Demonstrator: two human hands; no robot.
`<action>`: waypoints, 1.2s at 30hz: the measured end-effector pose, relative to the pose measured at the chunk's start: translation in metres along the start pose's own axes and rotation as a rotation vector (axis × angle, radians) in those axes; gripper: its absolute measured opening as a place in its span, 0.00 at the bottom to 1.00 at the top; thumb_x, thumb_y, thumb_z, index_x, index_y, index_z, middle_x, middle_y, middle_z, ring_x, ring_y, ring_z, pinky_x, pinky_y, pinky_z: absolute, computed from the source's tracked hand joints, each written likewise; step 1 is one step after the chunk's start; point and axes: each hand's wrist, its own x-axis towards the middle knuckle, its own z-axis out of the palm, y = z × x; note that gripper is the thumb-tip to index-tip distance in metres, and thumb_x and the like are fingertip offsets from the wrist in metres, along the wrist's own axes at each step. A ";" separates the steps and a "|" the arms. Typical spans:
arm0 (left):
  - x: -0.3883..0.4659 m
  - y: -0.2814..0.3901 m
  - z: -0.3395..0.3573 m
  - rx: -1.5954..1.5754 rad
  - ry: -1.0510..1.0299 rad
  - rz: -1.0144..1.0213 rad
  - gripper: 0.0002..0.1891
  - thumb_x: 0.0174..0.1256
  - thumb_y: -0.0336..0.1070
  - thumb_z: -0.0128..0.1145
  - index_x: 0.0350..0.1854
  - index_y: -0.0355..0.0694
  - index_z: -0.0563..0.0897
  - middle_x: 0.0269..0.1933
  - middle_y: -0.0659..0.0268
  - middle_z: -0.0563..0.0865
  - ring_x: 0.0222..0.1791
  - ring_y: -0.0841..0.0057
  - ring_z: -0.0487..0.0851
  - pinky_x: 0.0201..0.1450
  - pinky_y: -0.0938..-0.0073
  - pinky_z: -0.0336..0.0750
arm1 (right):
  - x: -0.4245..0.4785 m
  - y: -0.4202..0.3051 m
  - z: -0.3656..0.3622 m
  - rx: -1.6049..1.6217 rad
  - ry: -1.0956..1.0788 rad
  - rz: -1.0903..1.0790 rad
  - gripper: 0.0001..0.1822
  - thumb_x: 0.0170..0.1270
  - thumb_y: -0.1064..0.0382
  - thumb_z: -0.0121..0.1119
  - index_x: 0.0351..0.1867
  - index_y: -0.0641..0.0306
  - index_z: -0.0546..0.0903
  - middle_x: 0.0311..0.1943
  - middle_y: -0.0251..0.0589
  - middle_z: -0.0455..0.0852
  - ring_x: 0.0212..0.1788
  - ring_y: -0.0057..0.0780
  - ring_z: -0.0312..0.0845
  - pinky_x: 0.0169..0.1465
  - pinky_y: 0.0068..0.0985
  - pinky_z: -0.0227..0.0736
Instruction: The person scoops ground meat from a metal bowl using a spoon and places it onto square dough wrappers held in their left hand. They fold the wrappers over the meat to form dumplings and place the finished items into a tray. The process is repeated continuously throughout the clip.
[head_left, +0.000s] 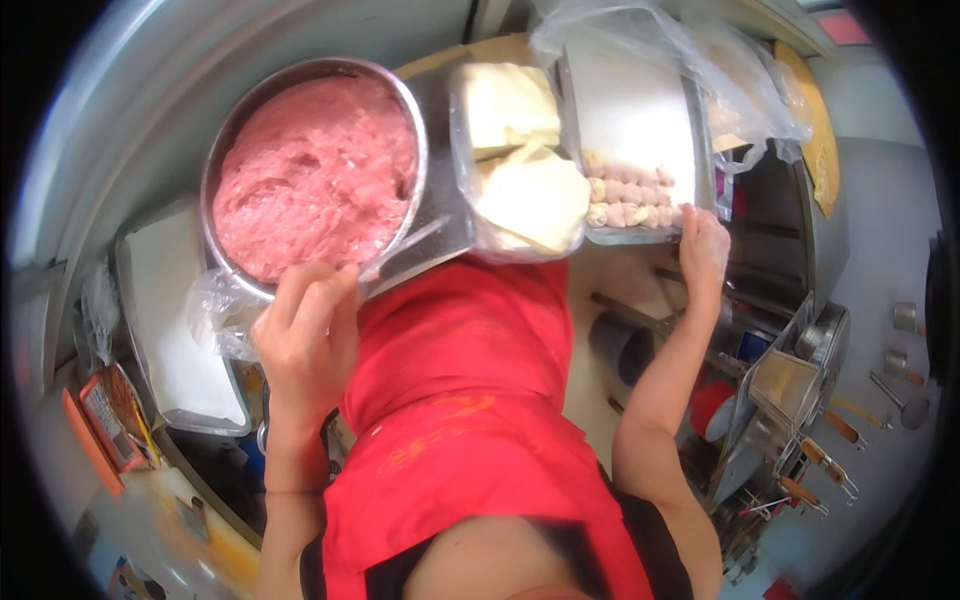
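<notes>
My left hand (307, 322) grips a thin, flat stick-like tool (412, 244), blurred, at the near rim of a round metal bowl. Pink minced meat paste (315, 172) fills that bowl (420, 142). Two stacks of pale yellow square wrappers (532, 199) lie in clear plastic to its right. Farther right, a metal tray (637, 97) with a white surface bears rows of small wrapped dumplings (626, 193) at its near end. My right hand (703, 244) has its fingertips at the right end of the nearest row; whether a dumpling is between them is hidden.
Clear plastic bags (750, 97) hang over the tray's far right side. Another white-surfaced tray (169, 300) leans at the left, near an orange basket (105, 427). Wooden-handled strainers (825, 461) and a metal container (784, 386) stand at the right.
</notes>
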 end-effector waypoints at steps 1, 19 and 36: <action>0.002 0.000 -0.003 0.016 0.005 -0.026 0.10 0.61 0.16 0.65 0.42 0.34 0.86 0.35 0.59 0.84 0.26 0.68 0.82 0.27 0.72 0.75 | 0.002 -0.002 -0.001 -0.035 -0.015 -0.015 0.15 0.75 0.57 0.56 0.43 0.67 0.88 0.40 0.54 0.90 0.44 0.54 0.85 0.51 0.43 0.77; 0.009 -0.007 -0.005 0.111 -0.190 -0.257 0.10 0.63 0.24 0.67 0.46 0.35 0.86 0.37 0.57 0.85 0.33 0.58 0.87 0.36 0.66 0.80 | -0.013 -0.211 -0.029 0.530 -0.137 -0.333 0.07 0.60 0.66 0.71 0.35 0.63 0.84 0.35 0.41 0.82 0.37 0.43 0.83 0.40 0.36 0.76; 0.001 -0.017 -0.010 -0.109 -0.057 -0.315 0.08 0.65 0.23 0.63 0.46 0.32 0.85 0.39 0.55 0.86 0.35 0.54 0.86 0.38 0.66 0.80 | -0.002 -0.151 -0.010 2.478 -0.363 0.210 0.22 0.82 0.58 0.44 0.70 0.66 0.71 0.71 0.47 0.75 0.73 0.45 0.69 0.78 0.46 0.57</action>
